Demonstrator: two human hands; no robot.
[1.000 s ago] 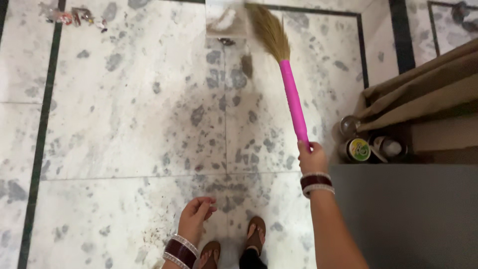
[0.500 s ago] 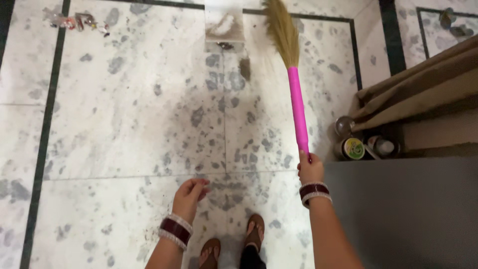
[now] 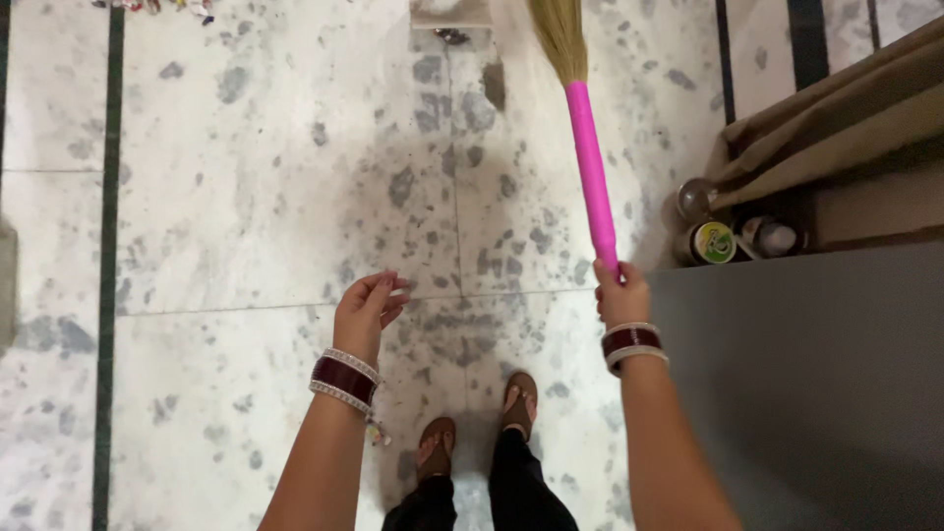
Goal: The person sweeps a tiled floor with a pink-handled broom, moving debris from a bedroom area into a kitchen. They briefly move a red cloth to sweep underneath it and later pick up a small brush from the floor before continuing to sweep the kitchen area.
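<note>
My right hand (image 3: 621, 295) grips the lower end of a broom's bright pink handle (image 3: 590, 167). The handle slants up and away to straw bristles (image 3: 560, 34) that reach the floor near the top of the view. My left hand (image 3: 366, 310) hangs free in front of me, fingers loosely curled and holding nothing. Both wrists wear dark red and silver bangles. My two feet in brown sandals (image 3: 477, 428) stand on the speckled white marble floor (image 3: 246, 197).
A grey surface (image 3: 806, 383) fills the lower right. Beyond it a tan curtain (image 3: 836, 118) hangs over several small jars and tins (image 3: 713, 241) on the floor. Small litter (image 3: 162, 6) lies at the top left. A floor drain (image 3: 450, 35) sits near the bristles.
The view has shifted forward, so the bristles and litter sit closer to the top edge. My left hand has risen and moved outward. My right hand keeps its grip on the broom.
</note>
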